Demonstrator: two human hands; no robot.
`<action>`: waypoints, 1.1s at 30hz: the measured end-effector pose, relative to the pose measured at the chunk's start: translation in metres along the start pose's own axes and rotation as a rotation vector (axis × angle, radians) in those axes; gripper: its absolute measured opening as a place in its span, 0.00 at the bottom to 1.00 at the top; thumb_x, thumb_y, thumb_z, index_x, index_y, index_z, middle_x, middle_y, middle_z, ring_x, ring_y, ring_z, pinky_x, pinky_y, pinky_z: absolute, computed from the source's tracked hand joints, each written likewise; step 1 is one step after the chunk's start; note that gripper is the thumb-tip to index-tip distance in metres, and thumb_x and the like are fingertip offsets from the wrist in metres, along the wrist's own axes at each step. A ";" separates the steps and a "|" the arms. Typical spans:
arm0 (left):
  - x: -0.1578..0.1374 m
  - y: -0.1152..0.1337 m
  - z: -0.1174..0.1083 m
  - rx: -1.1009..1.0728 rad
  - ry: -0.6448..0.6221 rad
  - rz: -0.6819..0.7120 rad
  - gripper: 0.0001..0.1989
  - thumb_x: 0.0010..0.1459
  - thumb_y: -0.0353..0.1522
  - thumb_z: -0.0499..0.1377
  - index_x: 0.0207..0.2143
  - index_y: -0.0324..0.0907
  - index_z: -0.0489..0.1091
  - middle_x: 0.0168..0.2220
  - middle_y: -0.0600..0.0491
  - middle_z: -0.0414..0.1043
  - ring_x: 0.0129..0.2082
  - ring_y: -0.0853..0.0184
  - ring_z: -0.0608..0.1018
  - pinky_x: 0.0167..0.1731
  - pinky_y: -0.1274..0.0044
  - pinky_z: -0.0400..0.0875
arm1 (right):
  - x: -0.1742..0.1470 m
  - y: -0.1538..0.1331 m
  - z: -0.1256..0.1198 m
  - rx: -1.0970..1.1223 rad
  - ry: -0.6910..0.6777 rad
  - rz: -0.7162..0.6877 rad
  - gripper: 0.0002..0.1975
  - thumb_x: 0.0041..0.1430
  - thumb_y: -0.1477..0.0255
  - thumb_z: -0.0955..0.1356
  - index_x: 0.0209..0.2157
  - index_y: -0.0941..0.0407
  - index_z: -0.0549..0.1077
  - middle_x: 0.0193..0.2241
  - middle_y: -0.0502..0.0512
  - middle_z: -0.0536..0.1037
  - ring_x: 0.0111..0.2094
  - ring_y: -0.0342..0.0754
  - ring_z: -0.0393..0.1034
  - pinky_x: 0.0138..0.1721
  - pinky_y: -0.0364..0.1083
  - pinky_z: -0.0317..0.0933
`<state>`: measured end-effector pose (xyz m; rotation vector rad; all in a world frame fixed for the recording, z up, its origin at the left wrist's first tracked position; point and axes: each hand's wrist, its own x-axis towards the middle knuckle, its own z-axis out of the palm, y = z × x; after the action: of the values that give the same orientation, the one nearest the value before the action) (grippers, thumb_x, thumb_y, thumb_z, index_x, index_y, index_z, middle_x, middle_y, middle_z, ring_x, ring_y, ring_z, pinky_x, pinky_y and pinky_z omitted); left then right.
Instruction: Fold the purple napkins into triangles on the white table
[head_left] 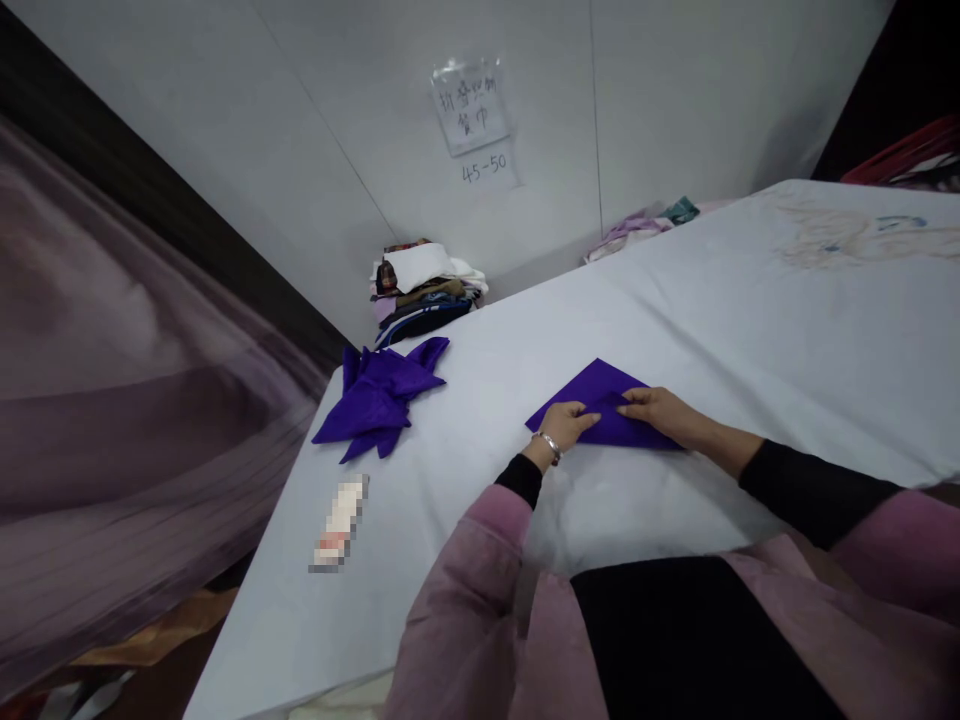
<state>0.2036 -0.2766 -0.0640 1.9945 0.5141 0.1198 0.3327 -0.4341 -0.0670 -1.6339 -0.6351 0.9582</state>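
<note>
A purple cloth napkin (596, 380), folded to a triangle-like shape, lies on the white-covered table (480, 400) in front of me. My left hand (568, 424), with a bracelet at the wrist, pinches the napkin near its middle. Just to the right, my right hand (656, 411) pinches a raised bit of the same cloth between thumb and fingers. The two hands are a short gap apart. Part of the napkin's right side is hidden under my right hand. Further left lies a loose heap of purple napkins (379, 395), touched by neither hand.
A blurred-out oblong item (340, 525) lies on the table's left part. Folded clothes (427, 290) are stacked by the wall, and more cloth (637, 230) lies behind the far edge. A sheer curtain (135, 420) hangs at left. Handwritten paper signs (474, 110) are on the wall.
</note>
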 end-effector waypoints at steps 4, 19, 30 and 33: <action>0.037 0.005 -0.003 -0.119 0.019 -0.188 0.20 0.40 0.43 0.67 0.16 0.41 0.62 0.15 0.63 0.55 0.18 0.76 0.59 0.20 0.80 0.54 | 0.027 -0.007 -0.009 0.144 0.066 0.115 0.12 0.44 0.70 0.73 0.33 0.55 0.71 0.23 0.47 0.76 0.22 0.42 0.67 0.25 0.42 0.63; 0.061 0.000 -0.015 -0.049 0.016 -0.253 0.13 0.45 0.40 0.67 0.24 0.39 0.75 0.21 0.57 0.71 0.25 0.72 0.71 0.30 0.77 0.67 | 0.074 0.002 -0.027 -0.343 0.124 -0.029 0.10 0.42 0.64 0.71 0.23 0.55 0.68 0.17 0.46 0.70 0.21 0.43 0.64 0.24 0.43 0.59; 0.016 -0.041 -0.071 0.018 0.037 -0.215 0.18 0.48 0.33 0.66 0.44 0.40 0.74 0.30 0.54 0.77 0.35 0.67 0.78 0.39 0.75 0.71 | 0.096 0.004 -0.035 -0.565 0.202 -0.095 0.14 0.47 0.67 0.70 0.37 0.56 0.75 0.30 0.55 0.77 0.31 0.49 0.72 0.34 0.46 0.64; 0.000 -0.053 -0.073 -0.039 0.078 -0.150 0.22 0.50 0.29 0.64 0.49 0.40 0.70 0.33 0.53 0.77 0.36 0.67 0.78 0.41 0.74 0.72 | 0.096 0.004 -0.034 -0.614 0.212 -0.102 0.16 0.49 0.67 0.70 0.40 0.57 0.74 0.34 0.56 0.78 0.33 0.49 0.72 0.35 0.46 0.65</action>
<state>0.1659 -0.1959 -0.0763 1.9120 0.7039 0.1144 0.4121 -0.3758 -0.0934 -2.1802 -0.9120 0.5232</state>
